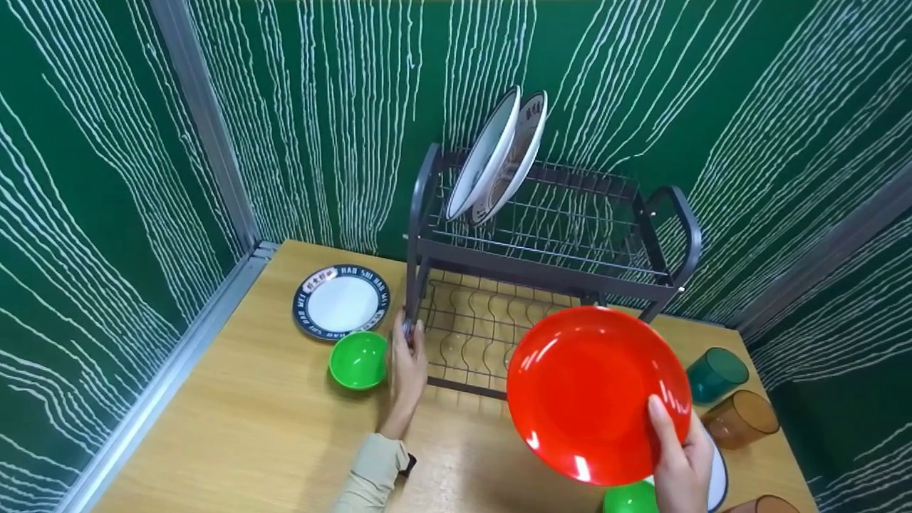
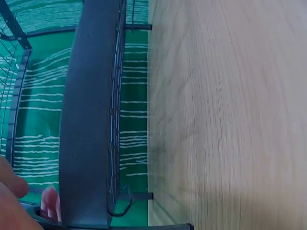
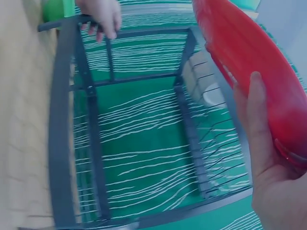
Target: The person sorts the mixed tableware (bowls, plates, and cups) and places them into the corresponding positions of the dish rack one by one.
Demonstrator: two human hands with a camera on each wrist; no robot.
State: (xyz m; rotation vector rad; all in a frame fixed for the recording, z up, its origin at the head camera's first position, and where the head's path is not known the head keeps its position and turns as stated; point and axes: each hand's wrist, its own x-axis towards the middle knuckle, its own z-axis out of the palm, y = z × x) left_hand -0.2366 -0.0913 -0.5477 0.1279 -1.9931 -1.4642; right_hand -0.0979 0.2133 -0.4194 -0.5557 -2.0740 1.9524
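Observation:
My right hand (image 1: 682, 456) holds a glossy red plate (image 1: 591, 392) by its right rim, thumb on the inner face, in front of a dark two-tier dish rack (image 1: 541, 274). In the right wrist view the same red plate (image 3: 261, 62) is seen from the side, tilted. My left hand (image 1: 407, 363) grips the rack's left side post low down; fingers (image 2: 50, 203) show past the frame in the left wrist view. Two patterned white plates (image 1: 484, 157) (image 1: 516, 160) lean in the upper tier at its left end. The lower tier holds no dishes.
Left of the rack, a dark-rimmed plate (image 1: 342, 303) lies behind a green bowl (image 1: 358, 360). At the right stand a teal cup (image 1: 718, 374) and amber cups (image 1: 742, 419) (image 1: 766, 504). Another green bowl (image 1: 630, 499) and a white plate (image 1: 718, 470) are partly hidden by my right hand and the red plate.

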